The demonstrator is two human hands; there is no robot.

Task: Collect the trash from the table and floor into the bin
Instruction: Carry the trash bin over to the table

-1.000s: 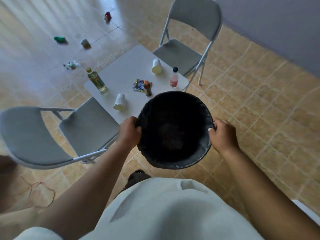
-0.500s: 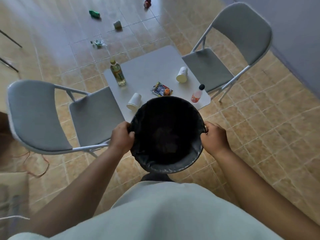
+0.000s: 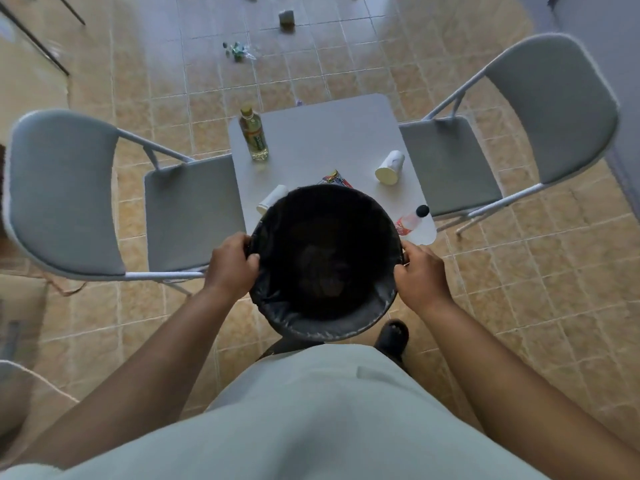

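Two hands hold the bin (image 3: 311, 336) by opposite sides of its rim: the left hand (image 3: 232, 261) has its thumb hooked over the edge, and the right hand (image 3: 420, 271) curls its fingers round the far side, both gripping firmly. The bin is lined with a black bag and hangs in the air in front of the person, its far edge over the near end of the table (image 3: 329, 133); its inside is too dark to tell whether anything lies in it. On the table stand a bottle of yellow liquid (image 3: 254, 136) and a small black-capped bottle (image 3: 412, 220), with a tipped paper cup (image 3: 390, 167), a second cup (image 3: 272, 202) and a snack wrapper (image 3: 335, 178) partly hidden behind the bin. Out on the tiled floor lie a crumpled green-and-clear scrap (image 3: 237, 50) and a small cup-like object (image 3: 286, 19). The step in hand looks like bringing the bin up to the table, with the collecting itself not yet begun. The next move likely calls for setting the bin down close by, or holding it one-handed, so a free hand can reach the nearest pieces first
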